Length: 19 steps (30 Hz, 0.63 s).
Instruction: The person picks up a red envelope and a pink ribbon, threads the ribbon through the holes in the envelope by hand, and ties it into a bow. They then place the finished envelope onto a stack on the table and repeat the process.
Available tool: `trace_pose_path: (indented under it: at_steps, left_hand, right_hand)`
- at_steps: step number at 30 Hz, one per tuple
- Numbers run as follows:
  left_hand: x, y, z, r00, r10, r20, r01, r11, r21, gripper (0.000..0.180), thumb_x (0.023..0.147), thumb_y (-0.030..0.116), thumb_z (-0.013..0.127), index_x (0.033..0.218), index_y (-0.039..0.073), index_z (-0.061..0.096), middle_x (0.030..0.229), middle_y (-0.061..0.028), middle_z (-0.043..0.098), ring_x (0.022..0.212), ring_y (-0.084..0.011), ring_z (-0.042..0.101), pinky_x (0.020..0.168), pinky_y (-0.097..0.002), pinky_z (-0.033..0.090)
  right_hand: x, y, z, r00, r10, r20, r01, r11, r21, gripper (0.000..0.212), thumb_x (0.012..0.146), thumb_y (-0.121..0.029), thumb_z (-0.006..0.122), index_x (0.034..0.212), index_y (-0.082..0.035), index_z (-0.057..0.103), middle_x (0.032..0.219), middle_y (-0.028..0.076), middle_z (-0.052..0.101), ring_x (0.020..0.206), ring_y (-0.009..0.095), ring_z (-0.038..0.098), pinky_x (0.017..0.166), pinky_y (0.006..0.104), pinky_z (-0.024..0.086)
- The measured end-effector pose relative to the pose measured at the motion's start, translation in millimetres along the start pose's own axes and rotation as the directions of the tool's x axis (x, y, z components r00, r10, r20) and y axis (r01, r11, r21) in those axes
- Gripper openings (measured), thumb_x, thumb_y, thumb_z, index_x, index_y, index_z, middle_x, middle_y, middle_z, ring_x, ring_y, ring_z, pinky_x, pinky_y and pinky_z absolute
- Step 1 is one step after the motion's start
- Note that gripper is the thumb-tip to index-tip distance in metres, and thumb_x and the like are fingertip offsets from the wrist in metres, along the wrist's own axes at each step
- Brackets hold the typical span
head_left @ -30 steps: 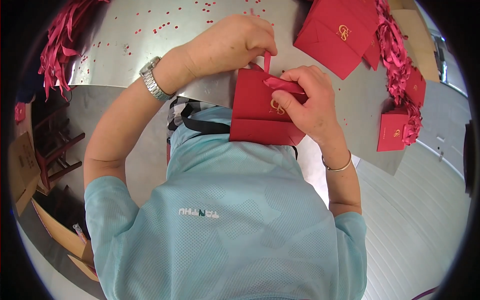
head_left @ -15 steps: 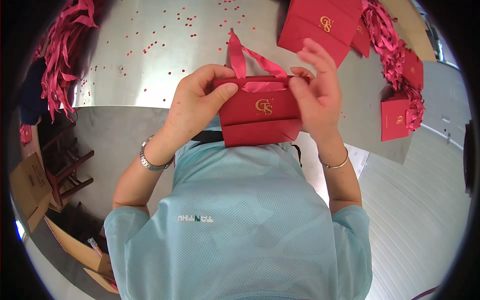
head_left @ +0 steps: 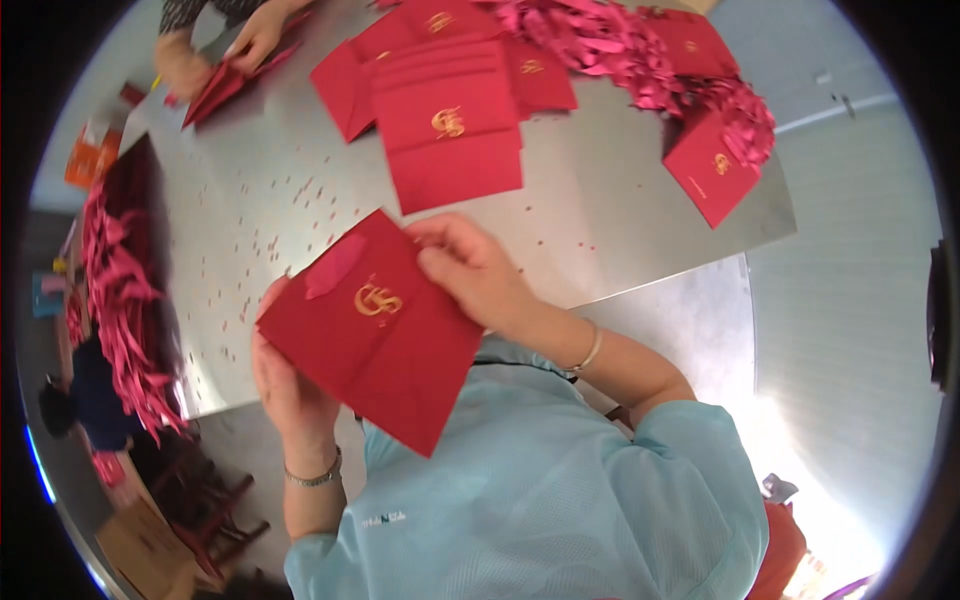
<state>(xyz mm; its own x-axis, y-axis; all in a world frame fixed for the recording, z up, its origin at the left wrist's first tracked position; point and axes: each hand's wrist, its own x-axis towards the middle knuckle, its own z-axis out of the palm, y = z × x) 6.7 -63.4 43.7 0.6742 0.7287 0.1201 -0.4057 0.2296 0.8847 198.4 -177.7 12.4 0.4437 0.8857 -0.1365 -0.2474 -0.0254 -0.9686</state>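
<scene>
A red paper gift bag (head_left: 400,350) with a gold emblem is tilted in front of me, over the near table edge. A short piece of pink ribbon (head_left: 335,268) lies against its face near the top edge. My left hand (head_left: 295,395) is closed on the bag's left side, its fingers partly hidden behind the paper. At the upper right edge, my right hand (head_left: 480,275) pinches the bag between thumb and fingers. Beyond it, several flat red bags (head_left: 450,170) lie overlapping on the metal table (head_left: 590,200).
Pink ribbons (head_left: 600,45) are heaped at the far right beside more red bags (head_left: 710,165). Another ribbon bundle (head_left: 120,300) hangs over the left edge. Small red dots are scattered on the table. A co-worker's hands (head_left: 255,35) hold a red bag at the far left. A wooden stool (head_left: 215,515) stands lower left.
The bag has turned from level to slanted and moved left. My left hand has shifted down its side. The view has swung right, and a co-worker's hands now show.
</scene>
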Motion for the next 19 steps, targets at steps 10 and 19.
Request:
trace_pose_path:
  at_steps: [10, 19]
  left_hand:
    - [24, -11, 22, 0.980, 0.197, 0.001, -0.194, 0.964, 0.179, 0.051, 0.085, 0.008, 0.070, 0.130, -0.003, 0.050, 0.118, -0.0136, 0.060, 0.105, -0.0224, 0.060, 0.091, -0.0342, 0.050]
    - [53, -51, 21, 0.991, -0.061, 0.118, -0.079, 0.444, 0.892, 0.039, 0.081, -0.001, 0.068, 0.119, 0.004, 0.063, 0.099, -0.0082, 0.065, 0.087, -0.0200, 0.063, 0.080, -0.0298, 0.050]
  right_hand:
    - [-1, 10, 31, 0.994, -0.046, 0.102, 0.042, 0.998, 0.038, 0.025, 0.094, -0.011, 0.052, 0.117, -0.004, 0.058, 0.107, 0.010, 0.063, 0.097, 0.020, 0.061, 0.086, 0.0330, 0.049]
    - [51, -58, -119, 0.842, -0.490, -0.225, 0.225, 0.698, -0.680, 0.021, 0.091, 0.001, 0.054, 0.107, -0.003, 0.066, 0.104, 0.009, 0.069, 0.090, 0.014, 0.066, 0.077, 0.0269, 0.055]
